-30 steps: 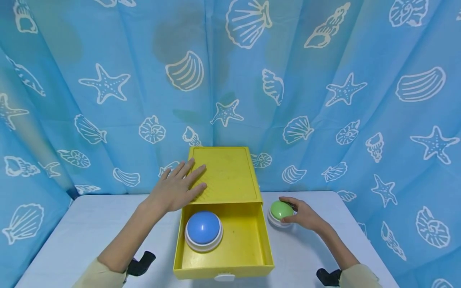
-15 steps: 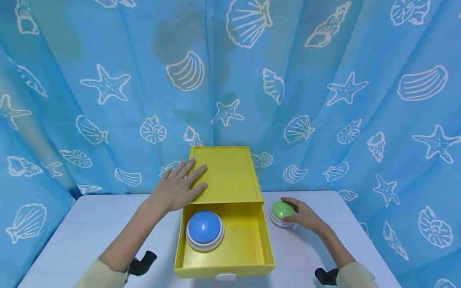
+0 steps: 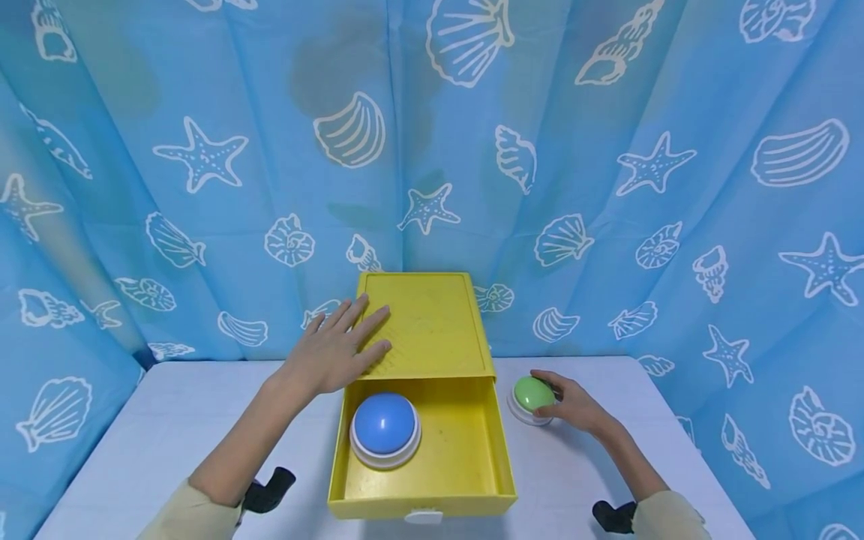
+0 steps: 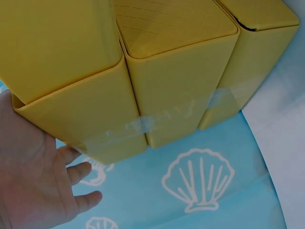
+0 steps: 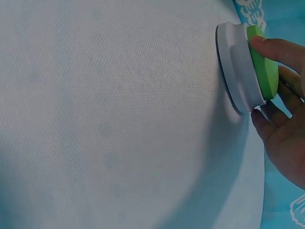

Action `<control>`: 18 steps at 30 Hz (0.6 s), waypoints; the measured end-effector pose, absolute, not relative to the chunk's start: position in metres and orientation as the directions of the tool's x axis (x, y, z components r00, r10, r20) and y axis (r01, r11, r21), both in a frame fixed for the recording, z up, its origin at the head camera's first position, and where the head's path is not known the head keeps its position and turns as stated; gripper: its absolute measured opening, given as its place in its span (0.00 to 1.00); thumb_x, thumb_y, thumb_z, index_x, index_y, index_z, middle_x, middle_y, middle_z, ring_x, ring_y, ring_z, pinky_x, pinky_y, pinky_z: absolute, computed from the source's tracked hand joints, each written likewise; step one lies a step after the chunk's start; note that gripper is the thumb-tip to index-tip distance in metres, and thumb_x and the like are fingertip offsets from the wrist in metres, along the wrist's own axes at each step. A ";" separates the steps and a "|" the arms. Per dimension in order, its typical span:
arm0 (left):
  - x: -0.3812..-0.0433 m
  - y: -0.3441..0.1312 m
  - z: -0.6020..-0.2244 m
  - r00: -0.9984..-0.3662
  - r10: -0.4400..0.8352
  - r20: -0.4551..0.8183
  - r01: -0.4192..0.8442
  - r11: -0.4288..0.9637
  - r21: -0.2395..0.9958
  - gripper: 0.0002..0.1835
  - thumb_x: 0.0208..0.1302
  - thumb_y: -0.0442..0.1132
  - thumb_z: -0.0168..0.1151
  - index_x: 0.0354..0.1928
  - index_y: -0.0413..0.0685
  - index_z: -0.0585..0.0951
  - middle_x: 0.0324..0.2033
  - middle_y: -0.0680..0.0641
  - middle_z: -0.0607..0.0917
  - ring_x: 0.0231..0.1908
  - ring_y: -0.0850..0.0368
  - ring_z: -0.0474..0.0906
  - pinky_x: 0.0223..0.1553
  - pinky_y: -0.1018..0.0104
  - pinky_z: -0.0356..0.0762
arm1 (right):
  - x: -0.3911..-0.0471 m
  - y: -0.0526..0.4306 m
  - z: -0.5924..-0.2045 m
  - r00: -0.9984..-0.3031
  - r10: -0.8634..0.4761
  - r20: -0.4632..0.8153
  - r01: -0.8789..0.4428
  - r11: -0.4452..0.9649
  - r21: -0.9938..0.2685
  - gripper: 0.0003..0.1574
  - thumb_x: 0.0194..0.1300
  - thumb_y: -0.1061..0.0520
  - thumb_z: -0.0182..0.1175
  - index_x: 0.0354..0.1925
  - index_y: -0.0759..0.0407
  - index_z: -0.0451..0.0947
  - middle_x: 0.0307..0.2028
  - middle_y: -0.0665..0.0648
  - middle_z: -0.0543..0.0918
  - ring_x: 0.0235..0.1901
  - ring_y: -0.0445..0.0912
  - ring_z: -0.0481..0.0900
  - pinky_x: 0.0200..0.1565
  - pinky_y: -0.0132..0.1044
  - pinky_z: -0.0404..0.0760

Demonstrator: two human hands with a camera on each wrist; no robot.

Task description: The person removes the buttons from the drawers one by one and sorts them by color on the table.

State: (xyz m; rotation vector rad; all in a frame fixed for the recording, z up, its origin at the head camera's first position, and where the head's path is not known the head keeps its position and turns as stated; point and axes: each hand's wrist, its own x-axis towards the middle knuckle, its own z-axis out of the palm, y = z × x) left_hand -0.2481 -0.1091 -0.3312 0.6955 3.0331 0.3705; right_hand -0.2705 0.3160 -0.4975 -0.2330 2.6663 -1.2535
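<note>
Green button [image 3: 533, 392], pinched by right hand [image 3: 574, 405], outside yellow box [image 3: 435, 322] to its right; already inside its opened drawer [image 3: 378, 508], 1 blue button [image 3: 385, 424]; over its left edge, spread-fingered left hand [image 3: 326, 355].

Toward the back-right corner of the bench [image 3: 169, 427], the right grip [image 3: 577, 403] partly hides the green-domed button [image 3: 532, 393]; the right wrist view crops that grip. At the back edge, the left grip [image 3: 324, 352] covers part of the yellow box [image 3: 432, 322], whose top hides the back of the drawer [image 3: 466, 442]. The bench's near edge and both sleeves [image 3: 192, 514] are cut off. Marks on a translucent strip [image 4: 181, 112] are unreadable.
</note>
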 end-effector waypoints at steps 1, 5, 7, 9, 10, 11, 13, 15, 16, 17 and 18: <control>-0.248 -0.109 -0.331 -0.902 0.429 0.045 0.427 0.874 0.232 0.35 0.77 0.62 0.39 0.79 0.55 0.56 0.78 0.40 0.49 0.76 0.38 0.42 0.70 0.35 0.42 | -0.270 0.315 -0.496 -0.970 -0.218 -0.104 -0.058 0.630 -0.775 0.49 0.57 0.57 0.71 0.72 0.66 0.63 0.69 0.70 0.66 0.66 0.67 0.63 0.62 0.63 0.68; -0.248 -0.110 -0.331 -0.902 0.429 0.043 0.427 0.873 0.236 0.35 0.77 0.62 0.39 0.79 0.55 0.56 0.78 0.41 0.48 0.76 0.39 0.42 0.70 0.35 0.42 | -0.267 0.314 -0.490 -0.970 -0.214 -0.117 -0.052 0.649 -0.759 0.48 0.59 0.55 0.70 0.73 0.64 0.62 0.70 0.71 0.63 0.68 0.70 0.60 0.60 0.66 0.67; -0.248 -0.110 -0.331 -0.901 0.431 0.041 0.428 0.872 0.235 0.36 0.77 0.63 0.39 0.79 0.56 0.56 0.78 0.41 0.48 0.76 0.39 0.42 0.70 0.35 0.41 | -0.266 0.314 -0.485 -0.973 -0.203 -0.110 -0.053 0.659 -0.750 0.47 0.61 0.53 0.70 0.72 0.63 0.63 0.71 0.71 0.63 0.68 0.71 0.58 0.61 0.67 0.66; -0.249 -0.110 -0.330 -0.901 0.432 0.040 0.429 0.872 0.236 0.36 0.77 0.63 0.38 0.79 0.56 0.55 0.78 0.41 0.48 0.76 0.39 0.41 0.70 0.35 0.41 | -0.265 0.313 -0.479 -0.977 -0.194 -0.086 -0.065 0.661 -0.747 0.44 0.63 0.52 0.69 0.71 0.63 0.65 0.70 0.70 0.64 0.69 0.71 0.57 0.62 0.67 0.64; -0.249 -0.110 -0.330 -0.901 0.432 0.039 0.429 0.872 0.238 0.36 0.77 0.63 0.38 0.79 0.56 0.55 0.78 0.41 0.48 0.76 0.39 0.41 0.70 0.35 0.41 | -0.264 0.313 -0.475 -0.979 -0.191 -0.072 -0.073 0.657 -0.750 0.42 0.63 0.52 0.69 0.71 0.63 0.66 0.70 0.70 0.64 0.69 0.70 0.57 0.63 0.66 0.63; -0.249 -0.110 -0.330 -0.901 0.432 0.039 0.428 0.872 0.239 0.36 0.77 0.63 0.38 0.79 0.56 0.55 0.78 0.41 0.47 0.76 0.39 0.41 0.70 0.35 0.40 | -0.263 0.312 -0.472 -0.980 -0.192 -0.052 -0.088 0.651 -0.754 0.41 0.64 0.52 0.68 0.70 0.63 0.66 0.69 0.69 0.65 0.69 0.70 0.58 0.63 0.65 0.62; -0.249 -0.109 -0.329 -0.902 0.431 0.038 0.427 0.872 0.241 0.36 0.77 0.63 0.38 0.79 0.56 0.55 0.78 0.41 0.47 0.76 0.39 0.41 0.70 0.35 0.40 | -0.260 0.310 -0.465 -0.980 -0.197 -0.018 -0.114 0.636 -0.763 0.39 0.65 0.53 0.67 0.69 0.63 0.68 0.68 0.69 0.68 0.68 0.69 0.61 0.63 0.62 0.65; -0.249 -0.109 -0.329 -0.902 0.430 0.035 0.425 0.873 0.239 0.36 0.77 0.63 0.38 0.79 0.56 0.55 0.78 0.41 0.47 0.76 0.39 0.41 0.70 0.35 0.41 | -0.255 0.306 -0.458 -0.977 -0.212 0.005 -0.136 0.608 -0.782 0.36 0.67 0.54 0.66 0.68 0.64 0.68 0.67 0.68 0.69 0.67 0.68 0.64 0.61 0.60 0.69; -0.249 -0.109 -0.329 -0.902 0.430 0.034 0.425 0.874 0.238 0.36 0.77 0.63 0.38 0.79 0.56 0.55 0.78 0.41 0.47 0.76 0.39 0.41 0.70 0.35 0.41 | -0.252 0.304 -0.454 -0.976 -0.219 0.012 -0.144 0.596 -0.790 0.36 0.67 0.53 0.66 0.68 0.64 0.69 0.66 0.68 0.70 0.66 0.68 0.66 0.60 0.58 0.71; -0.249 -0.109 -0.329 -0.903 0.429 0.033 0.424 0.874 0.236 0.36 0.77 0.63 0.38 0.79 0.56 0.55 0.78 0.41 0.47 0.76 0.39 0.41 0.70 0.35 0.41 | -0.249 0.302 -0.450 -0.975 -0.221 0.019 -0.148 0.584 -0.798 0.35 0.67 0.53 0.66 0.68 0.63 0.69 0.66 0.68 0.71 0.65 0.67 0.68 0.59 0.56 0.74; -0.249 -0.110 -0.329 -0.903 0.428 0.033 0.423 0.875 0.236 0.36 0.77 0.63 0.38 0.79 0.56 0.55 0.78 0.41 0.47 0.76 0.39 0.41 0.70 0.35 0.41 | -0.245 0.299 -0.446 -0.973 -0.230 0.027 -0.157 0.570 -0.806 0.35 0.67 0.53 0.66 0.67 0.63 0.69 0.66 0.68 0.71 0.64 0.66 0.69 0.57 0.54 0.75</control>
